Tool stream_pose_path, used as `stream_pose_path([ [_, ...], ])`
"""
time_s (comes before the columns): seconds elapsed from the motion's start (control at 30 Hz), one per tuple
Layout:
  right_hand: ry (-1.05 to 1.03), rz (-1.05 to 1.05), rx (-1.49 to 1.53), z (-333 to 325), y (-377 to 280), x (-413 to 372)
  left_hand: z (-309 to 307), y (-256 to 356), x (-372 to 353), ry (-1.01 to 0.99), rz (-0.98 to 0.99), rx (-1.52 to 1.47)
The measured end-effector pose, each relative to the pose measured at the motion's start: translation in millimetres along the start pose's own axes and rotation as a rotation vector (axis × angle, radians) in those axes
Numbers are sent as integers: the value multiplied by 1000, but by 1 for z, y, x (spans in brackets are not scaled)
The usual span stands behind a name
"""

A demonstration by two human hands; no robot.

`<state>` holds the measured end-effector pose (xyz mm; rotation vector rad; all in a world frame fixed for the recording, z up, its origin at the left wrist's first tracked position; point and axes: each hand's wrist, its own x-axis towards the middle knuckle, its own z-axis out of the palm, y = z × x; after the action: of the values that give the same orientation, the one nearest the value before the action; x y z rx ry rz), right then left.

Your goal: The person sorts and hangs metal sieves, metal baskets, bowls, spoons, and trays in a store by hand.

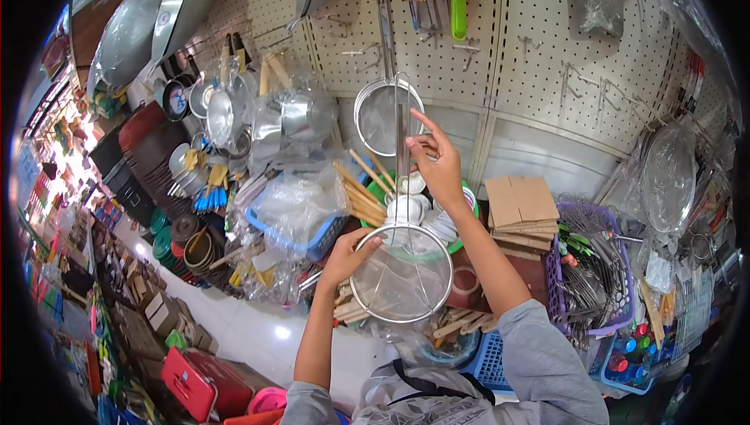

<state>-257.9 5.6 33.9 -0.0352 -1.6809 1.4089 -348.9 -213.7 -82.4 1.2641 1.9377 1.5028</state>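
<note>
Below the hanging strainers (376,118), mesh strainer (406,280), handle (402,166) running toward them. Left hand (346,259) grips its rim; right hand (436,163) nearer the handle, fingers bent, closure unclear.

The nearest strainer (401,275) has a rim and handle of shiny, smooth metal, and its mesh looks like fine wire. The sleeve (539,347) is matt cloth, the flat sheets (522,200) are dull cardboard and the sticks (364,206) are plain wood. The purple basket (617,321) is of plastic, the clear wrapping (301,198) is crinkled, glossy film, and the floor (242,331) shines.
</note>
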Motion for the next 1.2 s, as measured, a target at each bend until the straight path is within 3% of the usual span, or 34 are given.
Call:
stream_pose_path([
  [0.1, 6, -39, -99, 7, 4, 24, -19, -20, 38, -90, -15, -35],
  [0.13, 15, -39, -126, 10, 2, 29, -24, 1, 47, -111, -47, -70],
  [0.23, 23, -58, -188, 19, 0, 47, -35, 35, 90, 74, 344, 77],
  [0.47, 66, -178, -316, 44, -2, 89, -61, 114, 190, 325, 609, -159],
  [0.83, 82, -450, -513, 62, -13, 194, -112, 157, 298, 353, 783, -90],
  [1.2, 124, -499, -608, 64, -9, 250, -126, 173, 349, 421, 848, -38],
])
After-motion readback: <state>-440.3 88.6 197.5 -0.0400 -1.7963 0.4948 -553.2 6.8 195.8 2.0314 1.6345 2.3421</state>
